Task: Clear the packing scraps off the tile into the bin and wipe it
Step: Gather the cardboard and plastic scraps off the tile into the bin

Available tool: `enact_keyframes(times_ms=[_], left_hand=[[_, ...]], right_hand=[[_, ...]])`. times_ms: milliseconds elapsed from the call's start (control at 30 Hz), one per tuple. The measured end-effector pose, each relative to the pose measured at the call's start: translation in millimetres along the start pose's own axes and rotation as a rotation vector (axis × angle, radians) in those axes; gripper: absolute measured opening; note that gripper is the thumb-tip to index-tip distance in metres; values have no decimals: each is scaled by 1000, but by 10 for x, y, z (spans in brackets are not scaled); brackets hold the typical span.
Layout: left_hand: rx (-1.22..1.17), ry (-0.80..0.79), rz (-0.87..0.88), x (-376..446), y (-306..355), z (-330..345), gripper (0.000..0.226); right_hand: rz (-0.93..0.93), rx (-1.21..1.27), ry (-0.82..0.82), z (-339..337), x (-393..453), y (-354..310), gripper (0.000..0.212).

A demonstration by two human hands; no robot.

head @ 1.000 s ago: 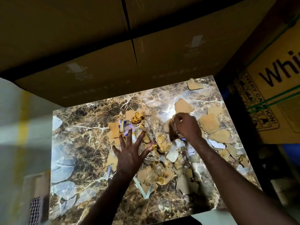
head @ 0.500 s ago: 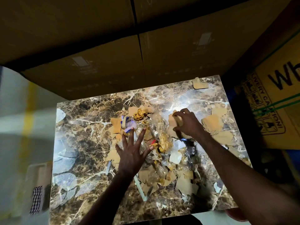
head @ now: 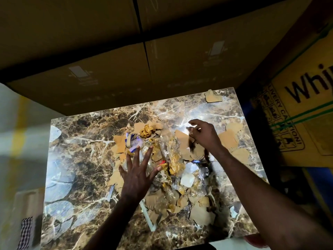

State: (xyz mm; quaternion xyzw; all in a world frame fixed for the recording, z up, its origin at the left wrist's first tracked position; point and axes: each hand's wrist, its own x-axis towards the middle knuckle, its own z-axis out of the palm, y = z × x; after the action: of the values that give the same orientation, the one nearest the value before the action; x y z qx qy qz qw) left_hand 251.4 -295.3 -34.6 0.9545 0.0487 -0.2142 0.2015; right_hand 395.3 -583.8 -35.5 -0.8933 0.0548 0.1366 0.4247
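Two hands work a scrap pile on a marble tile.

Boxes (head: 108,51) wall in the far edge of the tile (head: 75,159), and a printed box (head: 297,123) stands close off its right edge; the tile's left part is bare marble, and so is a strip along its near edge. The scraps (head: 173,165), card bits and clear film, sit heaped at mid-tile, with a few bits (head: 232,139) loose toward the right edge and one (head: 212,97) at the far edge. The left hand (head: 137,175) stays flat on the heap, fingers spread. The right hand (head: 203,134), half a second ago pinching card, has lifted toward the far right, fingers loosely curled; whether it holds film I cannot tell.
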Motion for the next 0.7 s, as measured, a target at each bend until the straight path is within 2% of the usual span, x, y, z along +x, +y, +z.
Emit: enact_keyframes(times_ms=[67,133,233,333,433,567,700], left_hand=[[-9,1,3,1,-8,-2,82],[-9,-2,5,-2,-7,-12,82],[-8,-6,0,-7,-1,-20,83],[-19,-4,-3,3,22,-28,83],[-37,-4,-12,6,23,-29,83],[4,2,-14,-11,-2,-3,83],[-17,-2,-10,-3,4,-25,83]], right_hand=[[-13,-74,99,-195,133,-40,36],[-48,-211,136,-380,345,-11,41],[-23,-436,71,-587,759,108,58],[54,-534,-45,-634,1062,255,61],[41,-539,-104,-513,1062,268,66],[-134,-478,-284,-175,666,96,51],[-228,-357,-396,240,333,49,45]])
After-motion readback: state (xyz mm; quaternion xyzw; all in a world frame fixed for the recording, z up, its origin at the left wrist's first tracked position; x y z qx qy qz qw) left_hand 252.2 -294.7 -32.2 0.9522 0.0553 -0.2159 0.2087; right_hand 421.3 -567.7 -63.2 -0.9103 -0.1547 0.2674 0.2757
